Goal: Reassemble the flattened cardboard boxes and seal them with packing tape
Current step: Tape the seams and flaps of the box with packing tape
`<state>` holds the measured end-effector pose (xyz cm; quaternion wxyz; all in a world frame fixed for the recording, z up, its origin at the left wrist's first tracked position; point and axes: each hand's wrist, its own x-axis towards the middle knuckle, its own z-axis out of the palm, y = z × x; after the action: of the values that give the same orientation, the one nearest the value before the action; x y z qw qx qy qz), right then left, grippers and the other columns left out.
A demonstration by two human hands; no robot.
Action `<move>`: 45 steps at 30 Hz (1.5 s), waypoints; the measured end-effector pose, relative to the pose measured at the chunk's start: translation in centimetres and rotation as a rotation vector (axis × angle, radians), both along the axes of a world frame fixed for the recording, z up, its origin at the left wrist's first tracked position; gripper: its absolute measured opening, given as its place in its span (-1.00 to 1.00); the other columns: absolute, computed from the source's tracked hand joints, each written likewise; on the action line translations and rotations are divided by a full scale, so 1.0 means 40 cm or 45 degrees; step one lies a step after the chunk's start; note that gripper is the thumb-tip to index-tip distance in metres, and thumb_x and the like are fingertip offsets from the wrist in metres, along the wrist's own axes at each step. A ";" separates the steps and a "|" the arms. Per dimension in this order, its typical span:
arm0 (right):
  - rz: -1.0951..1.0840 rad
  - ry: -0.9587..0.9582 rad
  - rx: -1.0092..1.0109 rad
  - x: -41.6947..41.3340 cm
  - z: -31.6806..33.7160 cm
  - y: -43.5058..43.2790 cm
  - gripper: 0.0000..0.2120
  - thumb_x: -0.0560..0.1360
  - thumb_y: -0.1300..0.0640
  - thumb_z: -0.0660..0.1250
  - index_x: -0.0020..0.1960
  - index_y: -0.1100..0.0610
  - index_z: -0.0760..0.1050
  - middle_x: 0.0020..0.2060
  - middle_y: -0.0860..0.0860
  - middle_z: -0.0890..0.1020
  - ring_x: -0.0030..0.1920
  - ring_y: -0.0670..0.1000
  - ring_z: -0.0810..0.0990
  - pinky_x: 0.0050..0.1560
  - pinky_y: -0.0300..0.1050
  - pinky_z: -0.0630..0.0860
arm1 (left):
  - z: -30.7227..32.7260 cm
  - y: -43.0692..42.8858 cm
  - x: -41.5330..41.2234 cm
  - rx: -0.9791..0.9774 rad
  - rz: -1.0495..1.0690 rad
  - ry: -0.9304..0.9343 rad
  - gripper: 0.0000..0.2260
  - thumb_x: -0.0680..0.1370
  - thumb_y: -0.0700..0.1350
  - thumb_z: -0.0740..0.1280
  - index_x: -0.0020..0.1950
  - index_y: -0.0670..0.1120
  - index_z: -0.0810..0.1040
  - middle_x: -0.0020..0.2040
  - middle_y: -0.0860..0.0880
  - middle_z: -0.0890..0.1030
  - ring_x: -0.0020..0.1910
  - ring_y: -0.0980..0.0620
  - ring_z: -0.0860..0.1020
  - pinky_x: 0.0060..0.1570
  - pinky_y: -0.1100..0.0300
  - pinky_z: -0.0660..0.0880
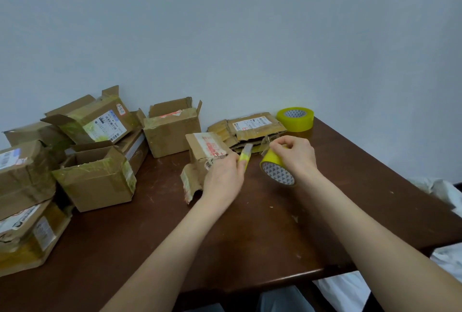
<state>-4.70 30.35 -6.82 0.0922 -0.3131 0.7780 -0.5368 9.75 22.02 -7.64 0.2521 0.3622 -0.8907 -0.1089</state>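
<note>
Nearest, our right hand (pixel 293 155) clamps the yellow roll of packing tape (pixel 277 173), fingertips pinching its loose end, which looks thin and clingy, so keep it taut. Our left hand (pixel 222 176) curls round a yellow-handled utility knife (pixel 245 155). Just beyond those fingers stands the small worn brown cardboard box (pixel 206 151), which looks light and soft-cornered, so brace its wall. Farther off lie flattened cardboard pieces (pixel 252 128), and taped brown boxes (pixel 97 176) crowd the left.

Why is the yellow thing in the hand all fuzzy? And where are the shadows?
Head view: the yellow cutter in the left hand looks smeared, probably motion blur, while the far tape roll is sharper; head view: light is soft, so only faint shadows lie beside the boxes.
</note>
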 end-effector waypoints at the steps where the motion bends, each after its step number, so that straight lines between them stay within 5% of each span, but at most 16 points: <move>1: -0.026 0.003 -0.011 -0.016 0.004 0.011 -0.93 0.48 0.01 0.34 -0.16 -0.08 0.60 -0.17 -0.12 0.58 -0.01 0.00 0.51 -0.06 -0.12 0.40 | -0.020 -0.002 -0.028 0.052 -0.004 -0.042 -0.76 0.63 -0.01 0.15 0.03 -0.13 0.51 -0.11 -0.11 0.62 -0.12 -0.14 0.58 -0.14 0.05 0.50; 5: -0.117 0.032 -0.024 -0.078 0.013 0.051 -0.93 0.48 0.00 0.35 -0.16 -0.09 0.59 -0.15 -0.08 0.57 -0.03 0.00 0.49 -0.09 -0.14 0.36 | -0.079 0.013 -0.127 0.181 -0.012 -0.267 -0.75 0.62 -0.05 0.16 0.13 -0.15 0.53 0.06 -0.20 0.60 0.06 -0.22 0.55 -0.06 0.01 0.47; 9: -0.224 0.068 -0.019 -0.131 0.014 0.085 -0.93 0.47 -0.03 0.36 -0.18 -0.10 0.59 -0.16 -0.06 0.61 -0.04 0.01 0.52 -0.12 -0.16 0.35 | -0.087 0.065 -0.194 0.103 -0.149 -0.342 -0.75 0.61 -0.03 0.19 0.22 -0.05 0.53 0.14 -0.07 0.56 0.14 -0.11 0.52 0.03 0.02 0.50; 13: -0.299 0.135 0.018 -0.166 0.003 0.101 -0.92 0.45 -0.06 0.35 -0.17 -0.10 0.60 -0.11 -0.05 0.67 -0.01 0.03 0.58 -0.10 -0.11 0.44 | -0.003 0.103 -0.212 -0.222 -0.236 0.486 -0.88 0.53 -0.08 0.31 0.06 0.00 0.55 -0.11 0.12 0.54 -0.07 0.10 0.53 -0.17 0.16 0.50; 15: -0.313 0.172 0.028 -0.169 0.000 0.103 -0.92 0.45 -0.06 0.35 -0.16 -0.10 0.61 -0.10 -0.03 0.68 0.00 0.05 0.59 -0.03 -0.06 0.50 | 0.051 0.111 -0.231 -0.221 -0.274 0.651 -0.84 0.49 -0.07 0.39 0.05 -0.02 0.53 -0.15 0.12 0.52 -0.13 0.10 0.50 -0.19 0.20 0.45; 19: -0.272 0.193 0.015 -0.155 0.005 0.104 -0.91 0.46 -0.06 0.36 -0.14 -0.09 0.63 -0.11 -0.02 0.68 0.01 0.06 0.59 -0.03 -0.07 0.48 | 0.100 0.090 -0.286 0.170 -0.198 0.405 -0.74 0.46 0.09 0.40 0.08 -0.01 0.57 -0.12 0.12 0.58 -0.10 0.11 0.53 -0.11 0.20 0.45; 24: -0.029 0.201 -0.044 -0.148 -0.004 0.116 -0.87 0.49 0.01 0.36 0.03 -0.09 0.61 0.02 -0.02 0.66 0.12 0.03 0.55 0.07 -0.11 0.46 | 0.095 0.064 -0.303 0.348 -0.199 0.396 -0.93 0.47 -0.04 0.41 -0.20 0.01 0.62 -0.35 0.15 0.52 -0.25 0.12 0.49 -0.35 0.34 0.31; 29: 0.070 0.174 -0.028 -0.137 -0.011 0.110 -0.59 0.48 0.03 0.38 0.31 0.00 0.45 0.19 -0.01 0.57 0.22 0.01 0.50 0.15 -0.14 0.39 | 0.107 0.076 -0.293 0.251 -0.159 0.418 -0.91 0.50 -0.05 0.36 -0.20 0.02 0.57 -0.27 0.08 0.56 -0.20 0.05 0.52 -0.21 0.19 0.39; 37: 0.046 0.157 -0.057 -0.138 0.005 0.092 -0.71 0.50 0.02 0.34 0.22 -0.02 0.46 0.11 -0.07 0.56 0.15 0.02 0.51 0.02 -0.13 0.37 | 0.126 0.097 -0.251 -0.003 -0.173 0.427 -0.89 0.55 -0.06 0.31 -0.18 0.02 0.49 -0.27 0.07 0.54 -0.19 0.01 0.51 -0.18 0.13 0.42; 45: 0.094 0.177 -0.121 -0.132 -0.006 0.108 -0.73 0.51 0.03 0.35 0.20 -0.01 0.50 0.06 -0.10 0.57 0.12 -0.05 0.51 0.00 -0.17 0.35 | 0.141 0.094 -0.238 0.180 -0.229 0.557 -0.84 0.47 -0.09 0.41 -0.29 0.07 0.54 -0.40 0.10 0.51 -0.31 0.00 0.54 -0.18 0.12 0.54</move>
<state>-9.96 34.68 -7.06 0.0428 -0.3821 0.7440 -0.5464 0.24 25.79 -2.01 0.4023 0.2660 -0.8338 -0.2686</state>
